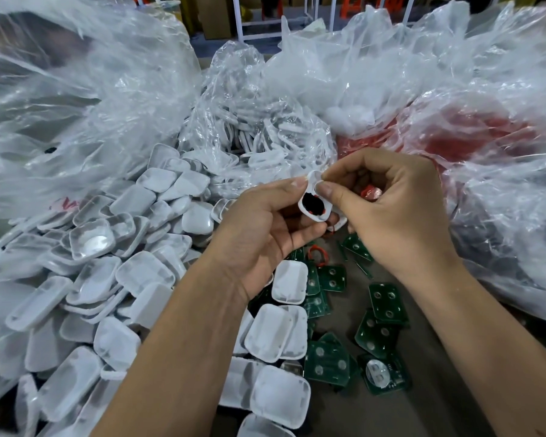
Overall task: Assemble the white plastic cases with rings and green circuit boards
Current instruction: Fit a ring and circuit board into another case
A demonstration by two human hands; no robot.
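Note:
Both hands hold one white plastic case [315,205] up over the table at centre. My left hand [265,228] grips its lower left side, fingers curled under it. My right hand [391,212] pinches the case's top edge with thumb and forefinger. A dark round opening with a red ring shows in the case's face. A second red ring [371,192] is tucked in my right palm. A loose red ring [316,254] lies on the table below the hands. Several green circuit boards [386,304] are scattered below my right hand.
A large heap of white cases [133,266] fills the left half of the table. Clear plastic bags stand behind: one of white parts [259,130] at centre, one of red parts [473,134] at right. The grey table [438,405] shows at lower right.

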